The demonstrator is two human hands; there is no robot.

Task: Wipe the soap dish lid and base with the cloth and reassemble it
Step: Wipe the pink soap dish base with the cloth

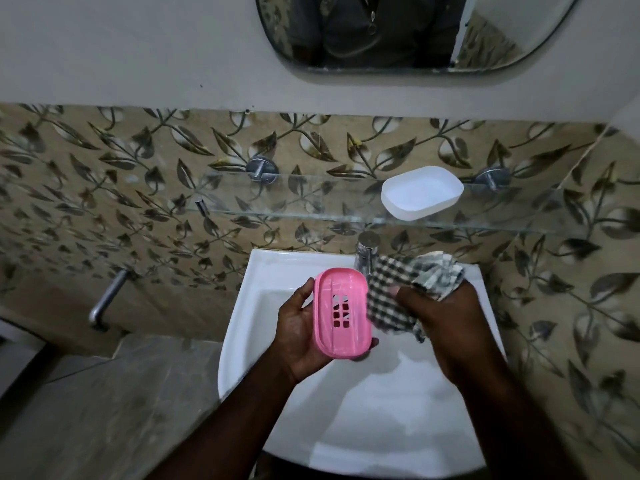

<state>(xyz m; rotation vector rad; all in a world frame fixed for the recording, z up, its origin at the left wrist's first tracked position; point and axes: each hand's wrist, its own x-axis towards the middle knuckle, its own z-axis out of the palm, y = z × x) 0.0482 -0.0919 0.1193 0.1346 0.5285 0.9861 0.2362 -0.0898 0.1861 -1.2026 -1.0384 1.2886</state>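
Observation:
My left hand [299, 329] holds the pink soap dish base [341, 313] over the sink, hollow side facing me, with its grid of drain holes showing. My right hand [443, 318] grips a black-and-white checked cloth [391, 294], bunched above the fingers and hanging just right of the pink base, touching or nearly touching its right rim. The white translucent lid [420, 192] lies apart on the glass shelf [277, 199], open side up.
A white sink [381, 410] lies below my hands, with a chrome tap [367, 251] at its back edge. Leaf-patterned tiles cover the wall. A mirror [398, 29] hangs above. A metal pipe [105, 299] juts from the wall at left.

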